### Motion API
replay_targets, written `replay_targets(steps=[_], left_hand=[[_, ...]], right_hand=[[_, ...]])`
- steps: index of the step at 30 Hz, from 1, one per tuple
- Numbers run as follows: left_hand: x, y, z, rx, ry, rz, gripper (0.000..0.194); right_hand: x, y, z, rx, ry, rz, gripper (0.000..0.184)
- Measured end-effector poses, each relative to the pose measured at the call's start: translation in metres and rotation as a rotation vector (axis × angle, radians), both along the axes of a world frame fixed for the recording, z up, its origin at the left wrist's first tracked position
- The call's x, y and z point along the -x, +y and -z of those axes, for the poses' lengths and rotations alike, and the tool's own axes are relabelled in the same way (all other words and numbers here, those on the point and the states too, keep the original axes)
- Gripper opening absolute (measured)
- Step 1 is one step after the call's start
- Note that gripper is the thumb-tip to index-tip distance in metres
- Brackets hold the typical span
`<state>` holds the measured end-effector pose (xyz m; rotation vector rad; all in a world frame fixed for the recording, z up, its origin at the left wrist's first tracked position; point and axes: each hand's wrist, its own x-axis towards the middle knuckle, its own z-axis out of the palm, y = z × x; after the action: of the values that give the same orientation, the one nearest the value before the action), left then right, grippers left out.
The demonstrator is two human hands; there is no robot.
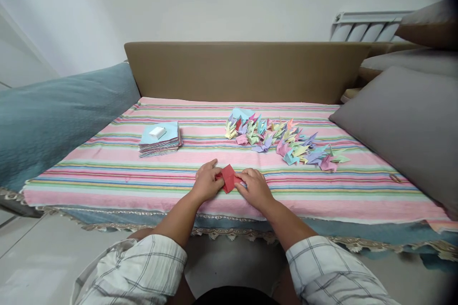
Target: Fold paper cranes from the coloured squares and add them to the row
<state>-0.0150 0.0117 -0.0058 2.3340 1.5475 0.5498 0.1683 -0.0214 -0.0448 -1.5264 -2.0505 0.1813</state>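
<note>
A small red piece of folded origami paper (pixel 229 178) lies low over the striped cloth, between my two hands. My left hand (pixel 207 181) pinches its left side between thumb and fingers, with the index finger pointing away from me. On the other side, my right hand (pixel 255 187) grips the right edge, thumb nearest me. A diamond-shaped face of the paper shows in the middle; its outer ends are partly hidden by my fingers. Beyond my right hand spreads a pile of folded paper cranes (pixel 266 136) in many pastel colours.
A stack of square paper (pixel 161 145) stands at the left with a small white block (pixel 157 132) on top. The striped cloth (pixel 107 167) covers the sofa seat. Grey cushions (pixel 411 128) lean at the right, a blue armrest (pixel 71 100) at the left, and a brown backrest (pixel 243 71) behind.
</note>
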Motion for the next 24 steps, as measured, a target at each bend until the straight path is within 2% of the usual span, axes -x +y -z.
replay_targets(steps=[8, 19, 24], left_hand=[[-0.005, -0.005, 0.000, 0.038, -0.009, -0.001, 0.035], [-0.011, -0.006, 0.002, 0.038, 0.003, -0.005, 0.023], [-0.011, -0.005, 0.000, 0.001, -0.019, 0.006, 0.022]], right_hand=[[0.001, 0.000, -0.003, 0.024, 0.014, 0.007, 0.029], [0.002, 0.001, -0.002, 0.002, 0.132, 0.000, 0.031], [0.003, 0.001, -0.002, 0.009, 0.104, -0.011, 0.032]])
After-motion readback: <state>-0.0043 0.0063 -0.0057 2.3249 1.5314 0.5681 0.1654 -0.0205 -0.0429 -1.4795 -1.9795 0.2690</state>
